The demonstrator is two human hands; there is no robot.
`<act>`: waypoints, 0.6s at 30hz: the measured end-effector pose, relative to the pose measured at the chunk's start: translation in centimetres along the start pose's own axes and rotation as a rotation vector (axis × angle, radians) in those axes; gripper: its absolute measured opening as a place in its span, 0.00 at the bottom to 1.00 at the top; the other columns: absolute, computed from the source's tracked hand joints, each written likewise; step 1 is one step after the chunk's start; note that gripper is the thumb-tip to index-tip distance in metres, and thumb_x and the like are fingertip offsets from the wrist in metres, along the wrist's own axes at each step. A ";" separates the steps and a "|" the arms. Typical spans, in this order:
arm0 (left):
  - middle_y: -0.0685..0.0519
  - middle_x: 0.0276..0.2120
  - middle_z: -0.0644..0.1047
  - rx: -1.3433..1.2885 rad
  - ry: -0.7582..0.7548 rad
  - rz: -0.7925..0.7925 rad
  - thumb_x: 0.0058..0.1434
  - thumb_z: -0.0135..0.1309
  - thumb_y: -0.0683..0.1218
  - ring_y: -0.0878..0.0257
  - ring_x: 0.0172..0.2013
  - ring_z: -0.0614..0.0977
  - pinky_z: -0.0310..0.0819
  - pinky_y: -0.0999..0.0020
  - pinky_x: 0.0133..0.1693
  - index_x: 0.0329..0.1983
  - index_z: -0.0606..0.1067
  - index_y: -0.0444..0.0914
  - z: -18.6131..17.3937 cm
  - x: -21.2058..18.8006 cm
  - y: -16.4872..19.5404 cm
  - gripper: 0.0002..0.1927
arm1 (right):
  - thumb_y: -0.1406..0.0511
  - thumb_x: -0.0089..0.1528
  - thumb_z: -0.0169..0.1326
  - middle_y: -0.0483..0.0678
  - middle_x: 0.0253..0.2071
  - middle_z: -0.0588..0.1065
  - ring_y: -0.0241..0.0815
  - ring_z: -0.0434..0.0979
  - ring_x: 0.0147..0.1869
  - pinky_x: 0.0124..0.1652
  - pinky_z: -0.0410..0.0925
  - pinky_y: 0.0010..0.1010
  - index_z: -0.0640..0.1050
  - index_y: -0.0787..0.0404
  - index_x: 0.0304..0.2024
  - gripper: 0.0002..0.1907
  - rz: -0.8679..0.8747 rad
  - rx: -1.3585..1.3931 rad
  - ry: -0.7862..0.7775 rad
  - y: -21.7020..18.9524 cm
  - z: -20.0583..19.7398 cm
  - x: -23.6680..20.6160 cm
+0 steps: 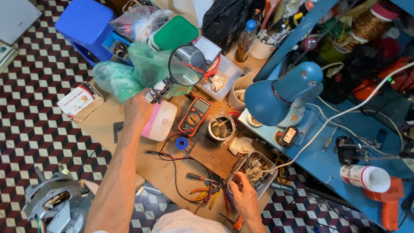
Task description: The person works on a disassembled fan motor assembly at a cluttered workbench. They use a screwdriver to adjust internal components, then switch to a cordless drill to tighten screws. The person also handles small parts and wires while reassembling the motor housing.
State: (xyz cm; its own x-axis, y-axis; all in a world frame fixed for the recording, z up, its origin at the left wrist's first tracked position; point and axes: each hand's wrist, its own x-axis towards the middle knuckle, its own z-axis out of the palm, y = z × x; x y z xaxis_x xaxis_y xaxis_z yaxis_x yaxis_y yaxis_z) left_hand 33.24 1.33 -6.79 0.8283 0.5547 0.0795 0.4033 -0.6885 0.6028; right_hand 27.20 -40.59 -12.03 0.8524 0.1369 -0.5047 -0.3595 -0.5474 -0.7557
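The left hand (137,113) is stretched out toward twelve o'clock, clenched around the handle of a magnifying glass (186,65) — the round lens stands up and to the one o'clock side of the fist, over a green plastic bag (148,64). Just beside the hand, at three o'clock of it, lies a white and pink container (161,121), and beyond that an orange-cased multimeter (195,115) with its red and black leads running down across the brown table (108,121).

The right hand (243,196) is low in the view, about six o'clock, its fingers resting on the near rim of a small clear tray of metal parts (254,168); whether it pinches anything there cannot be told. At nine o'clock of this hand lie orange-handled pliers (202,192).

A round tin (221,127) sits at three o'clock of the multimeter, with a blue roll of tape (181,143) at its seven o'clock. A blue desk lamp (280,95) stands further right on a blue bench — its white cable trails off toward three o'clock.
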 end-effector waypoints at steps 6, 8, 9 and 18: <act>0.38 0.39 0.80 0.018 -0.100 0.050 0.61 0.57 0.45 0.36 0.43 0.80 0.74 0.46 0.43 0.52 0.80 0.48 1.5 0.7 2.5 0.15 | 0.59 0.64 0.52 0.54 0.37 0.82 0.43 0.81 0.40 0.42 0.72 0.32 0.79 0.63 0.51 0.18 -0.077 -0.017 0.166 -1.1 -0.6 7.1; 0.38 0.41 0.80 0.030 -0.119 0.045 0.60 0.57 0.45 0.36 0.43 0.79 0.74 0.46 0.43 0.54 0.80 0.48 2.2 1.3 2.7 0.18 | 0.59 0.65 0.51 0.55 0.37 0.82 0.45 0.81 0.39 0.41 0.72 0.34 0.79 0.63 0.50 0.18 -0.047 0.030 0.188 -1.4 -0.4 10.6; 0.38 0.41 0.80 0.038 -0.126 0.038 0.60 0.57 0.44 0.36 0.44 0.79 0.74 0.47 0.43 0.55 0.80 0.48 2.4 1.6 2.7 0.19 | 0.58 0.65 0.50 0.54 0.37 0.82 0.46 0.82 0.38 0.41 0.72 0.35 0.79 0.63 0.49 0.18 -0.023 0.051 0.196 -1.4 -0.2 12.5; 0.45 0.48 0.80 0.015 -0.016 0.047 0.50 0.61 0.39 0.46 0.51 0.79 0.71 0.52 0.54 0.66 0.72 0.40 2.4 1.6 1.2 0.36 | 0.59 0.66 0.50 0.60 0.37 0.81 0.54 0.80 0.41 0.45 0.70 0.43 0.81 0.66 0.46 0.17 -0.136 -0.208 0.281 -0.2 3.2 24.1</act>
State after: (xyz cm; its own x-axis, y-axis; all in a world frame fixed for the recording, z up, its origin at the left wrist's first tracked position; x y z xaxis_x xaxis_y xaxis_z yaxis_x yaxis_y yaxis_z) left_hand 35.98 0.21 -7.87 0.8524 0.5144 0.0944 0.3698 -0.7205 0.5866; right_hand 46.56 -34.54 -25.41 0.9683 0.0037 -0.2498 -0.1759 -0.7000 -0.6921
